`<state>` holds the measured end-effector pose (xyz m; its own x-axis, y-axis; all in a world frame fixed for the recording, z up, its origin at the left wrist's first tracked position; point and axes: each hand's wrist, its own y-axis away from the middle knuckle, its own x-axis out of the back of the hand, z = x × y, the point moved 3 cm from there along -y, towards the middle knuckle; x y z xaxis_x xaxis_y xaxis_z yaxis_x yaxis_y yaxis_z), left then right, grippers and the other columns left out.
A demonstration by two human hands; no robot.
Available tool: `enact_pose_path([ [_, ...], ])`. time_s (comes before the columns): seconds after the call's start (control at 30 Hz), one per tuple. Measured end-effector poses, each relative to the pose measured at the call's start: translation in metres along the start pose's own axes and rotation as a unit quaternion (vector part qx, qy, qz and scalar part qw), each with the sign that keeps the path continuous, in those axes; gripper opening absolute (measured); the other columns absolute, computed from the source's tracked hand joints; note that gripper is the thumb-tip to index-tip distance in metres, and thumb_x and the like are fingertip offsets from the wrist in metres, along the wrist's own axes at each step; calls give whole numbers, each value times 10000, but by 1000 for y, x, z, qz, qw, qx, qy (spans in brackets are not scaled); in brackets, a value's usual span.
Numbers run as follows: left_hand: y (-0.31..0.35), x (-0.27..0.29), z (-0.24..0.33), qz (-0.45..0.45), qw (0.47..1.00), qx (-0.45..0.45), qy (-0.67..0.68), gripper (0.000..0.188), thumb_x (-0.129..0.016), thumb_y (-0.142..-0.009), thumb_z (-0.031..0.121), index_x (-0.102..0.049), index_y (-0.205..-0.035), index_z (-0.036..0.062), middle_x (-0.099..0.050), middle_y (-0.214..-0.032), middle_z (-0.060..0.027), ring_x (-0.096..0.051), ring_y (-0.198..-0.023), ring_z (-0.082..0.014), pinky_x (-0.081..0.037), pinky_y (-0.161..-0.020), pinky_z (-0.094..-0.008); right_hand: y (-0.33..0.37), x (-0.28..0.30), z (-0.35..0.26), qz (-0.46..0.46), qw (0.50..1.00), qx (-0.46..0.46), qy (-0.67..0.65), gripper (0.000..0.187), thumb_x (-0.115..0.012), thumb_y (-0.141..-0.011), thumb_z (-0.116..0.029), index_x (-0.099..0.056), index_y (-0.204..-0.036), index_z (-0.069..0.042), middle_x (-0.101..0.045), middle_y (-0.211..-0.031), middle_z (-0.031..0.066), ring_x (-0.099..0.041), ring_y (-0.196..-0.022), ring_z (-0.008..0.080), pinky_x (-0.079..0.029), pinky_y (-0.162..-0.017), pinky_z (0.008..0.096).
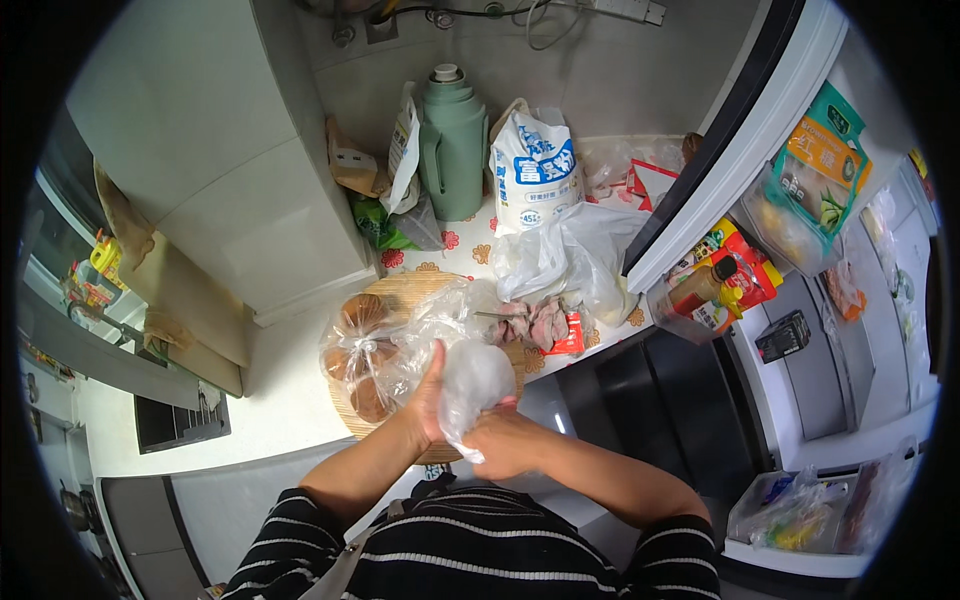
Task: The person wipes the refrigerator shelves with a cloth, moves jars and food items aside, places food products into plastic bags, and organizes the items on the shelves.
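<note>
Both of my hands hold a translucent white plastic bag (478,385) in front of my body, over the near edge of a round woven mat (397,288). My left hand (430,395) grips the bag's left side, its thumb pointing up and its other fingers mostly hidden. My right hand (500,438) is closed round the bag's lower right part. Whatever the bag contains is not clear. Left of it on the mat sits a knotted clear bag (375,352) with several round brown items that look like buns. Beyond my hands lie crumpled clear plastic (440,318), pinkish-grey crumpled pieces (535,323) and a red packet (573,335).
A green thermos (455,150), a white flour sack (537,170) and a white plastic bag (570,260) stand along the back. An open fridge (800,400) with loaded door shelves is at the right. A wall cabinet (215,150) and a cutting board (190,300) are left.
</note>
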<state>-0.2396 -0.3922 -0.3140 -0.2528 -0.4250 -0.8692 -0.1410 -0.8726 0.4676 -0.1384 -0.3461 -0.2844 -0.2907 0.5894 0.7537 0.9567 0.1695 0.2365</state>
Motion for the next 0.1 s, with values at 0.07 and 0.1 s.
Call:
enact_pose_path([
  [0.07,-26,30,-4,-16,999,44,-25,858,-570,-749,695,-428,-1325,75,-610,-1082,-209,-622,-932,-320,-424,-958,-492,9,1,-4,-19,1000,-4,-4,328,-732,-670,-293,-636,-822,-19,-653,-834,217,-644,-823,370,-500,-737,460],
  [0.1,-30,38,-7,99,981,13,-166,875,-615,-755,641,-336,-1411,134,-414,-1379,-216,-441,-1257,-332,-344,-1061,-451,12,-2,-5,-17,1000,-8,15,349,-738,-689,-305,-642,-882,-30,-656,-890,230,-639,-832,382,-504,-759,446],
])
